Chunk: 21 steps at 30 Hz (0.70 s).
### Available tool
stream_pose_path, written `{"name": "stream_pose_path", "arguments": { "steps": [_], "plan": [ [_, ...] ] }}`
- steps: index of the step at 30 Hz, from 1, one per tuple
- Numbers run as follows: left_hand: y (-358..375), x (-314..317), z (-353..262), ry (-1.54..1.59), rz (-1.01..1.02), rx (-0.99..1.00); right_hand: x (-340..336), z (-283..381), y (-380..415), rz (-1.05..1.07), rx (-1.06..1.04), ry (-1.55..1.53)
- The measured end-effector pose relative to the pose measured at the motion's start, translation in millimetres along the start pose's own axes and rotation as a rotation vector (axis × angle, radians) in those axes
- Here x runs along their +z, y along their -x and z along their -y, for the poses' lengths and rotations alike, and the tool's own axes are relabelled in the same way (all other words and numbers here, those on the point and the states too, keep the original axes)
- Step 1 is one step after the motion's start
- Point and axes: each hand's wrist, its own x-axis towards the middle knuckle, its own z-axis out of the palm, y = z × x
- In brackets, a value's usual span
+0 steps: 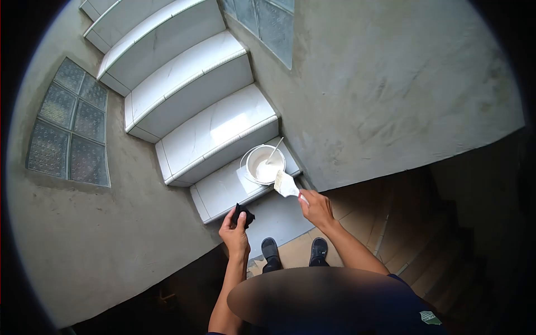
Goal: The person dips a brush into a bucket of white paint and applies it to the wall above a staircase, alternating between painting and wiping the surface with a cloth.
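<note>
A small black item, too dark to identify, is pinched in my left hand near the front edge of the lowest white step. My right hand grips the handle of a white brush, its bristle end up beside the rim of the bucket. The white bucket stands on that step, holding a whitish mixture with a thin stick leaning in it. Its wire handle hangs at the left side.
White tiled stairs curve up to the upper left between grey plastered walls. A glass-block window is at the left, another at the top. Two dark shoes stand below; brown steps lie right.
</note>
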Motion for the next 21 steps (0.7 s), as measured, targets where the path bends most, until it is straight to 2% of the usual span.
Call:
{"name": "stream_pose_path", "arguments": {
  "steps": [5,8,12,16,21],
  "plan": [
    [1.4,-59.9,54.3,-0.124,-0.027,-0.139,117.8,-37.4,-132.5,0.356,-0.009,0.387],
    [1.2,-83.8,75.5,-0.262,-0.039,-0.201,179.6,-51.8,-170.1,0.467,0.054,0.470],
    [1.9,-117.7,104.1,-0.428,-0.070,-0.257,236.0,-71.4,-191.9,0.511,0.134,0.479],
    [-0.9,-131.7,109.4,-0.449,-0.061,-0.295,257.3,-83.8,-193.8,0.583,0.128,0.523],
    [-5.5,-130.5,98.8,-0.432,-0.016,-0.281,220.7,-83.4,-183.7,0.472,0.273,0.219]
  ]
}}
